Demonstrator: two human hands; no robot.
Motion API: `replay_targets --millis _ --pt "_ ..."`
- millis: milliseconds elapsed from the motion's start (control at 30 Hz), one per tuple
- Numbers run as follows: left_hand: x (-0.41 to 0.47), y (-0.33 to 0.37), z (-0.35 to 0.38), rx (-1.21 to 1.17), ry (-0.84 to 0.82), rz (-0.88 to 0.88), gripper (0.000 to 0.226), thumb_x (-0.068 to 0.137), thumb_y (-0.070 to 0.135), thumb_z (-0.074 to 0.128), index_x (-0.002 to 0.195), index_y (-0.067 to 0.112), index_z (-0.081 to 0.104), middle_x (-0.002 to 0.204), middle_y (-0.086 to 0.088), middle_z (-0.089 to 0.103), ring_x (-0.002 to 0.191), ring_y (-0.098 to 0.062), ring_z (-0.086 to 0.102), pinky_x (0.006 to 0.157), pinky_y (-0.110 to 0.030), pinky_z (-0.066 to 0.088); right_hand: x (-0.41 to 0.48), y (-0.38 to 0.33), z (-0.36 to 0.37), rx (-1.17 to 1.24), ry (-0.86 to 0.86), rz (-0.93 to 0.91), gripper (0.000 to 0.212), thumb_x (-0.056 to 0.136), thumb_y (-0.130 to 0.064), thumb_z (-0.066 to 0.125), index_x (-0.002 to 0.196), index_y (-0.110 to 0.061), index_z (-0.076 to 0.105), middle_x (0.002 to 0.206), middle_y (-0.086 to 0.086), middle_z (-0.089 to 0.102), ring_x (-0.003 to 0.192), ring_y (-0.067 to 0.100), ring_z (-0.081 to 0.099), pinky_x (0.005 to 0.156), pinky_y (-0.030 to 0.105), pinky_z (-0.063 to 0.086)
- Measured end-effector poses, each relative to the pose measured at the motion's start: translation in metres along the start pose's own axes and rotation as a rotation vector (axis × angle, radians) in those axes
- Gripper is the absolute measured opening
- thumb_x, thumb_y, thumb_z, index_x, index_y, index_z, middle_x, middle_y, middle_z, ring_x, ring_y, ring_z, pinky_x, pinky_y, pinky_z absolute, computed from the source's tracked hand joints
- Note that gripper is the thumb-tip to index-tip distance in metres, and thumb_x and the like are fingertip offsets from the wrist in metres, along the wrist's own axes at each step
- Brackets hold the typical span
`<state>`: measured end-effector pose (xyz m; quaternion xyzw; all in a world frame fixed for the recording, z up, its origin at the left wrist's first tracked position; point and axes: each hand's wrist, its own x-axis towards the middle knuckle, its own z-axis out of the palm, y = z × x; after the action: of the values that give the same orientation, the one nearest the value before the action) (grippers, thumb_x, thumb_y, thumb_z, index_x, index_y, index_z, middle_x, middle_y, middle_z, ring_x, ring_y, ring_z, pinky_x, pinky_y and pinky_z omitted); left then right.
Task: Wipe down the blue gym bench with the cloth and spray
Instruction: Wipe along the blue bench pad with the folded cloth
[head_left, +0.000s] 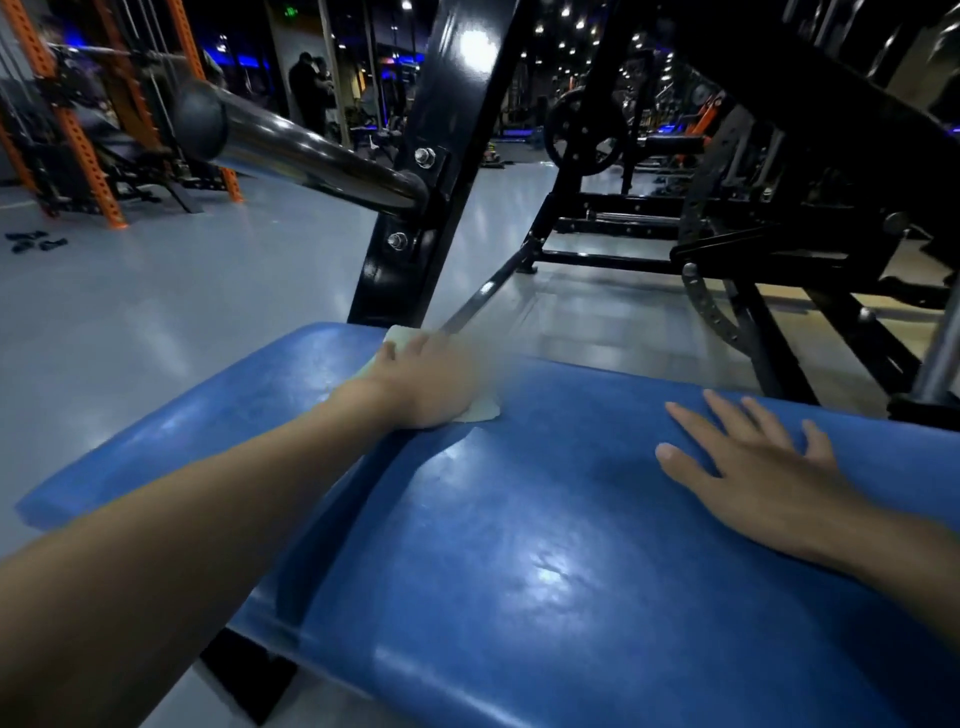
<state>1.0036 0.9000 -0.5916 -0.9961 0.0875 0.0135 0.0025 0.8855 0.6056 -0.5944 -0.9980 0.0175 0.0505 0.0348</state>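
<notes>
The blue gym bench (519, 545) fills the lower half of the head view, its padded top shiny under the lights. My left hand (421, 382) presses a pale cloth (480, 410) onto the far edge of the pad; the hand is blurred and covers most of the cloth, which peeks out at the fingertips and near the wrist. My right hand (748, 467) lies flat on the pad at the right, fingers spread, holding nothing. No spray bottle is in view.
A black steel upright (415, 208) with a chrome bar (311, 156) rises just behind the bench. Black machine frames (753, 234) stand at the right. Orange racks (78, 130) are at the far left, with grey floor (182, 312) and people in the distance.
</notes>
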Motion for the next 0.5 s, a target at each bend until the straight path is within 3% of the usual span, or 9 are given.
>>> replay_targets --millis 133,267,400,500 --pt "-0.002 0.029 0.002 -0.01 -0.01 0.029 0.062 0.096 0.064 0.014 0.155 0.046 0.003 0.166 -0.004 0.004 0.152 -0.023 0.0 0.119 -0.056 0.0 -0.003 0.003 0.006 0.058 0.013 -0.042 0.071 0.086 -0.076 0.007 0.152 -0.049 0.007 0.164 -0.014 -0.007 0.151 0.017 -0.01 0.119 0.052 -0.006" --pt "-0.004 0.054 0.001 0.002 -0.025 0.07 0.061 0.097 0.063 0.013 0.155 0.045 0.002 0.166 -0.004 0.004 0.152 -0.024 0.001 0.119 -0.055 -0.001 -0.011 0.029 -0.01 0.16 0.038 -0.072 0.069 0.086 -0.073 0.017 0.151 -0.048 0.021 0.163 -0.018 0.003 0.15 0.005 -0.002 0.121 0.046 -0.003" --pt "-0.001 0.08 0.001 0.028 -0.024 0.116 0.061 0.097 0.062 0.011 0.155 0.044 0.0 0.166 -0.005 0.004 0.152 -0.026 0.001 0.119 -0.057 0.0 -0.03 0.088 -0.013 -0.019 0.013 0.12 0.09 0.065 -0.083 -0.006 0.15 -0.055 0.003 0.163 -0.017 -0.009 0.151 0.013 -0.011 0.119 0.053 -0.007" --pt "0.001 0.101 0.005 0.032 -0.004 0.154 0.061 0.097 0.061 0.009 0.155 0.043 0.001 0.165 -0.005 0.008 0.151 -0.025 0.003 0.118 -0.057 0.004 -0.035 0.1 0.003 0.03 -0.015 0.166 0.083 0.071 -0.082 -0.008 0.149 -0.055 -0.003 0.164 -0.014 -0.012 0.151 0.019 -0.012 0.118 0.056 -0.006"
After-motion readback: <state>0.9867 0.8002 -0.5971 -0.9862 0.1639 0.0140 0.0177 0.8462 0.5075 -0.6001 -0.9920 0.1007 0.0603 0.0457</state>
